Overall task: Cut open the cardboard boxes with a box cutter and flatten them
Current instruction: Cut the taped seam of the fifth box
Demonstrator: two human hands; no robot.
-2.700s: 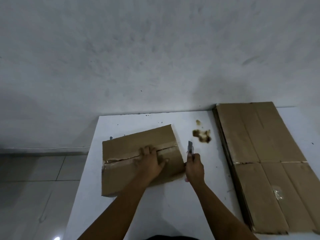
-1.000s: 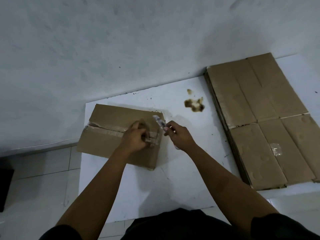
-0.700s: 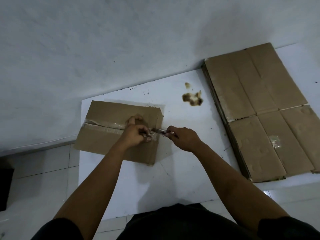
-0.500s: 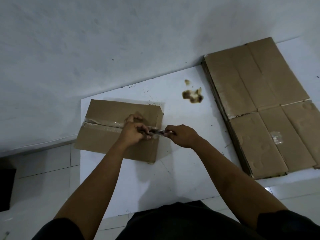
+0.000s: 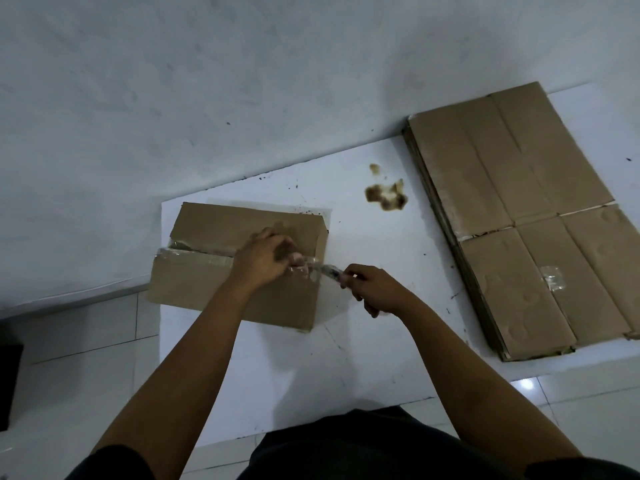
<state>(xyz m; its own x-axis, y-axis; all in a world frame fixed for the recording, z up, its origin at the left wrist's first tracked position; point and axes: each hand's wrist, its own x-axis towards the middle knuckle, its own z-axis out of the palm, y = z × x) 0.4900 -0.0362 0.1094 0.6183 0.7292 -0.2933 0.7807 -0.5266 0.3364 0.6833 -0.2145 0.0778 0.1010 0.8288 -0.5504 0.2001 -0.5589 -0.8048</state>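
The cardboard box (image 5: 239, 265) lies on the white counter (image 5: 363, 341), light, stiff board, its slick tape seam best steadied beside the cut. The left hand (image 5: 263, 258) pinches tape at the seam; the right hand (image 5: 375, 291) grips the box cutter (image 5: 330, 270) at the box's right edge.

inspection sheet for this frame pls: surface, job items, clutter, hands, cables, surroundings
Surface: white table, speckled, with a brown stain near the far edge.
Job's things: taped cardboard box at the table's left end, overhanging the edge, its seam tape partly lifted; box cutter at the seam's right end; stack of flattened cardboard on the right.
Clutter: nothing seen beyond the stain.
Hands: left hand curled on the box top at the tape; right hand grips the cutter.
Cables: nothing seen.
Surroundings: grey wall behind, tiled floor, dark object at far left.
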